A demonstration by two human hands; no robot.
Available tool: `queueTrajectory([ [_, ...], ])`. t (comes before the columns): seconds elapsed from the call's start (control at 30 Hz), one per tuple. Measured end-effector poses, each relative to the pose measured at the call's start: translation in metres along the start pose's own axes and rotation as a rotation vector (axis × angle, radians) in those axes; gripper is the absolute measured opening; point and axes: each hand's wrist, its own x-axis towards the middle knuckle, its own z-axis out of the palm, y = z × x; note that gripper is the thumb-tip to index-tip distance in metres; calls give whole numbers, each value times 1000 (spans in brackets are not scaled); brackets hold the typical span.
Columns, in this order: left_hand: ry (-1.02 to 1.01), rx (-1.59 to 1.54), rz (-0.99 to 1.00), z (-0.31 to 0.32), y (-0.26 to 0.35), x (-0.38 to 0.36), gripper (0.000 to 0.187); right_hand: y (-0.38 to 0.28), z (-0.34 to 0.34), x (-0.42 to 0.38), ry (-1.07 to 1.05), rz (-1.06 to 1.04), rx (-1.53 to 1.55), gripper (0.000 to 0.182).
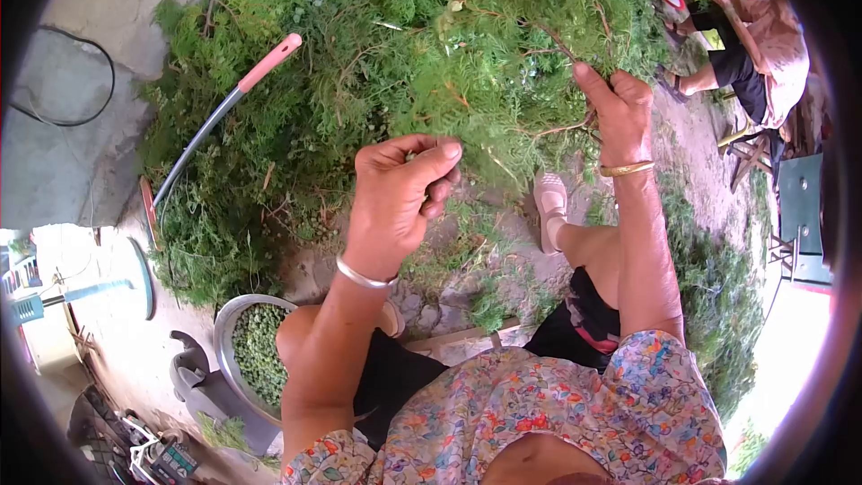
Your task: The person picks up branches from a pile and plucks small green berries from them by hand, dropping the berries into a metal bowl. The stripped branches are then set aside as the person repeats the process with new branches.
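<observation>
My right hand (pixel 618 112) is closed around the stem of a leafy evergreen branch (pixel 564 45), which fans out over the heap ahead of me. To the left of it, my left hand (pixel 395 193) is raised with thumb and fingers pinched together. Whatever sits between those fingertips is too small or hidden to make out. Beneath both hands spreads a large pile of cut evergreen sprigs (pixel 305 117). By my left knee stands a round metal basin (pixel 223 323) holding many small green cones (pixel 259 355).
A long curved pole with a pink grip (pixel 269 63) lies against the pile's left side. Another person (pixel 763 45) sits at the upper right. A pedestal fan (pixel 135 283) stands at the left. Loose sprigs (pixel 489 310) litter the ground near my foot (pixel 549 207).
</observation>
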Motion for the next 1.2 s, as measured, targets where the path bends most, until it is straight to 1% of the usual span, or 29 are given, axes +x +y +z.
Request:
queueTrajectory([
  [0.07, 110, -150, 63, -3, -8, 5, 11, -5, 3, -3, 16, -9, 13, 49],
  [0.13, 112, -167, 54, -5, -5, 7, 12, -10, 5, -6, -8, 0, 13, 50],
  [0.2, 76, -235, -82, -4, -2, 6, 13, -10, 7, -8, -29, 10, 11, 50],
  [0.23, 77, -236, -82, -4, -4, 6, 13, -9, 10, -10, -61, -29, 12, 50],
  [0.3, -2, -262, -126, -5, -10, 7, 15, -9, 13, -13, -93, -69, 13, 50],
  [0.37, -11, -249, -100, -6, -12, 7, 15, -9, 14, -15, -133, -62, -21, 50],
  [0.43, -24, -235, -71, -7, -10, 7, 15, -8, 14, -14, -128, -50, -8, 48],
  [0.5, -75, -111, -40, -8, -5, 4, 13, -8, 12, -12, -122, -38, 6, 46],
  [0.53, -79, -110, -39, -10, -3, 3, 13, -7, 9, -9, -121, 32, 36, 38],
  [0.57, -67, -128, 23, -12, -1, 2, 11, -6, 6, -6, -118, 102, 66, 32],
  [0.6, -55, -146, 85, -15, 2, 1, 10, -6, 4, -4, -113, 100, 66, 32],
  [0.63, -34, -200, 144, -21, 7, 2, 8, -7, 1, -1, -95, 239, 173, 29],
  [0.67, -88, -246, 172, -36, 9, 7, 10, -9, -3, 2, -73, 371, 281, 26],
  [0.7, -90, -352, 152, -41, 14, 9, 10, -21, 0, 0, -46, 447, 369, 28],
  [0.73, -93, -458, 130, -42, 17, 10, 10, -19, -1, 1, -35, 435, 368, 28],
  [0.8, -103, -469, 129, -41, 19, 9, 11, -10, -1, 3, 20, 683, 552, 25],
  [0.83, -117, -464, 148, -38, 18, 8, 12, -11, -2, 3, -4, 736, 519, 23],
  [0.87, -126, -460, 168, -36, 18, 8, 13, -6, -3, 4, -7, 730, 518, 23],
  [0.93, -148, -466, 179, -33, 17, 7, 17, 3, -2, 4, -62, 858, 616, 19],
  [0.97, -211, -447, 189, -33, 15, 9, 18, 4, -2, 1, -10, 909, 552, 10],
  [1.0, -272, -428, 199, -33, 14, 9, 20, 7, -1, -1, -22, 912, 547, 10],
  [1.07, -244, -422, 190, -26, 14, 9, 16, 17, 1, -8, -167, 879, 812, 14],
  [1.13, -185, -277, 184, -20, 14, 8, 12, 12, -2, -18, -328, 838, 869, 24],
  [1.2, -156, -288, 173, -16, 15, 7, 10, 47, -6, -23, -670, 468, 1201, 34],
])
